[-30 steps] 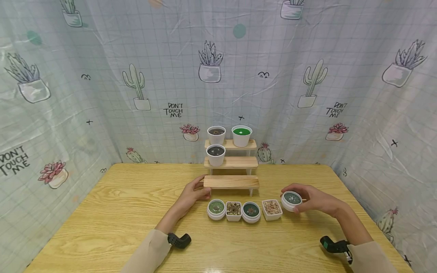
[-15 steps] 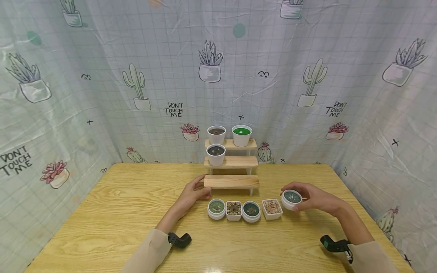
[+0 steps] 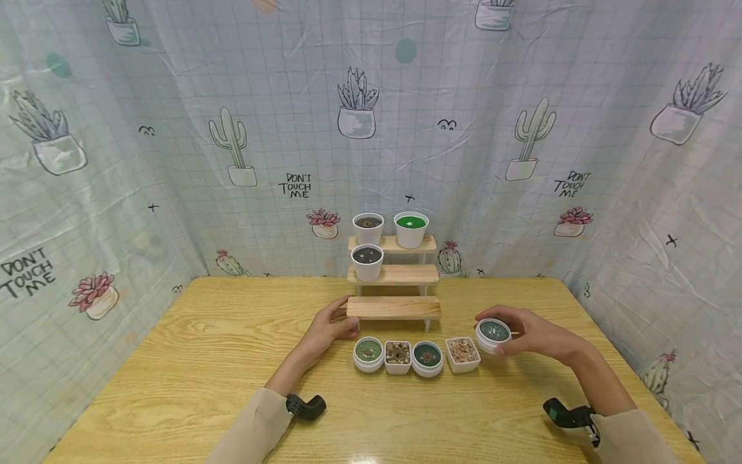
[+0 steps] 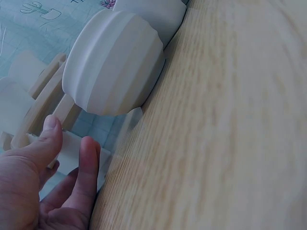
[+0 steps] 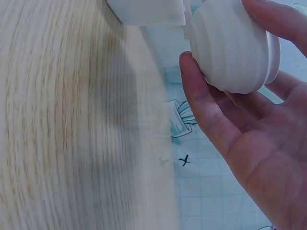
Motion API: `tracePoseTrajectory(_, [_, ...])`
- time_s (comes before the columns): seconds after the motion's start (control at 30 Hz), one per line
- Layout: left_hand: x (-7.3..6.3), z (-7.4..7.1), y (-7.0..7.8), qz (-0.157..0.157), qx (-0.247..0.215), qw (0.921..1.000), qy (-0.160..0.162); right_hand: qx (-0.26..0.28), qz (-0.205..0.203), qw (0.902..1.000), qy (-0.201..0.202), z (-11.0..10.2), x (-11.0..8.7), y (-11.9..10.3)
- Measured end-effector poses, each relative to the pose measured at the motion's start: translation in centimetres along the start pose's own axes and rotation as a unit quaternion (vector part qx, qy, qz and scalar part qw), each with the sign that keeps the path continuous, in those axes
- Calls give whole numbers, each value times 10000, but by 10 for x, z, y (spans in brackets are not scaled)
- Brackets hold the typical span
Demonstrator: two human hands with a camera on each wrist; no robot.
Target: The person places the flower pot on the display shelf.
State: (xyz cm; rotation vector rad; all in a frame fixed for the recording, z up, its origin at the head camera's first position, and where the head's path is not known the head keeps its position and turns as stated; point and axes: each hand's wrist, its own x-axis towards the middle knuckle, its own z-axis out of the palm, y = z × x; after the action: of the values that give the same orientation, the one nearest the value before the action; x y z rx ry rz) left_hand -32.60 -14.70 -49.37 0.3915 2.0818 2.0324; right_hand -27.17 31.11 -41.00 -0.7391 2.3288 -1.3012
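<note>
My right hand (image 3: 533,334) grips a round white ribbed pot (image 3: 493,331) with a dark green top. In the right wrist view the pot (image 5: 230,48) hangs off the table, fingers and thumb around its sides. My left hand (image 3: 323,330) holds the left end of the lowest step of a three-tier wooden stand (image 3: 394,308), thumb in front and fingers behind. Before the stand sit a round green-topped pot (image 3: 368,354), a square pebble pot (image 3: 397,357), a round dark green pot (image 3: 428,358) and a square pot of pinkish stones (image 3: 462,354).
On the top step stand a brown-topped white cup (image 3: 368,229) and a bright green-topped cup (image 3: 411,231). A dark-topped cup (image 3: 368,262) is on the middle step's left. Behind the wooden table (image 3: 261,309) hangs a cactus-print curtain (image 3: 290,129).
My right hand has raised the round pot slightly and drawn it a little to the left. The left hand stays at the stand, and the other pots have kept their places.
</note>
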Motion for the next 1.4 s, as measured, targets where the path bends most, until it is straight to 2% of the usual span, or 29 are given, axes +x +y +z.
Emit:
tracePoseTrajectory(0.27, [1, 0, -1, 84, -55, 9999, -16, 111, -41, 9999, 87, 0, -1, -4])
tracePoseTrajectory(1.4, [2, 0, 0, 23, -41, 10000, -5, 93, -140, 9987, 489, 8, 2, -18])
